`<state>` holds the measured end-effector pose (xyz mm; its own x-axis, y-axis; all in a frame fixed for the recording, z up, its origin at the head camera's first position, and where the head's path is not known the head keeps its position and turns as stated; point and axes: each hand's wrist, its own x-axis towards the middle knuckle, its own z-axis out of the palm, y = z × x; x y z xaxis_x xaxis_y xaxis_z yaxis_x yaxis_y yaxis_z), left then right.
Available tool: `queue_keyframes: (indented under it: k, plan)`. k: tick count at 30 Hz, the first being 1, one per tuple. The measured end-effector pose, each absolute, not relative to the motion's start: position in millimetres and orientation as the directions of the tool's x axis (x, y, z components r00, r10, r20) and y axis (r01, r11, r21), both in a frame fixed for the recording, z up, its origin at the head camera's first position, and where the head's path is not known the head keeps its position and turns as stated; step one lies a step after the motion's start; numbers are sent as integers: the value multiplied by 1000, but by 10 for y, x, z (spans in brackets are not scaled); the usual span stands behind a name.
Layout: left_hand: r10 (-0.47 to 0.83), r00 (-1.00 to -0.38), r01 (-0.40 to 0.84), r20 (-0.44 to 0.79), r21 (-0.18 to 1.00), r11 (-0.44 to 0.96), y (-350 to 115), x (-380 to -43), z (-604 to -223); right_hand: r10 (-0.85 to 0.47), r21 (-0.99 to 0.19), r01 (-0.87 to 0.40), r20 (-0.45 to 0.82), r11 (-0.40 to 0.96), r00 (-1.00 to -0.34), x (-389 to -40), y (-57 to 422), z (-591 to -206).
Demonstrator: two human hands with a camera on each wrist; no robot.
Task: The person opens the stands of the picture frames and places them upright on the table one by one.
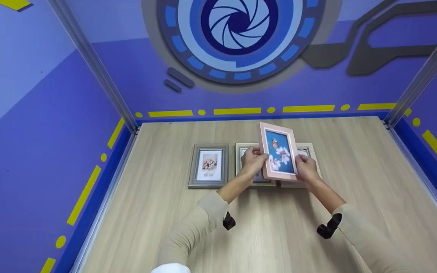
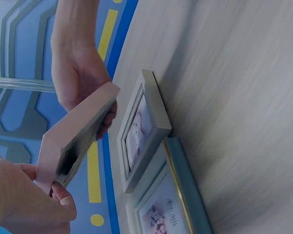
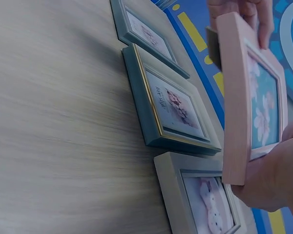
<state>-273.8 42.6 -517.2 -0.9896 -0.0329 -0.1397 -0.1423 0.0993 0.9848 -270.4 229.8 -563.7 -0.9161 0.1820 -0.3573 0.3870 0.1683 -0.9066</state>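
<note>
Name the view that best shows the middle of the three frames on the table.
The right wrist view: the middle frame shows there with nothing covering it. In the head view, the left hand and the pink frame hide much of it; in the left wrist view, the image's bottom edge cuts part off.

The pink frame [image 3: 236,105] borders a blue, blossom-patterned picture [image 1: 280,151]; the tabletop [image 1: 146,208] is wood-grained beige.

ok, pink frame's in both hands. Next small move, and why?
Probably shift the pink frame right before lowering it: the left hand and right hand hold it above the table, it overlaps the middle frame and right frame in the head view, and bare table shows right of them.
</note>
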Motion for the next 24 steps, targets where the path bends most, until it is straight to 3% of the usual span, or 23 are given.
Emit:
queue_keyframes:
  k: [20, 24]
  plan:
    - [68, -989, 141, 128, 962, 236, 509, -2569, -4943, -86, -920, 381, -374, -94, -923, -2630, 2176, -5742]
    - [100, -982, 179, 158, 952, 250, 543, -2539, -4930, -126, -918, 389, -378, -74, -917, -2606, 2162, -5755]
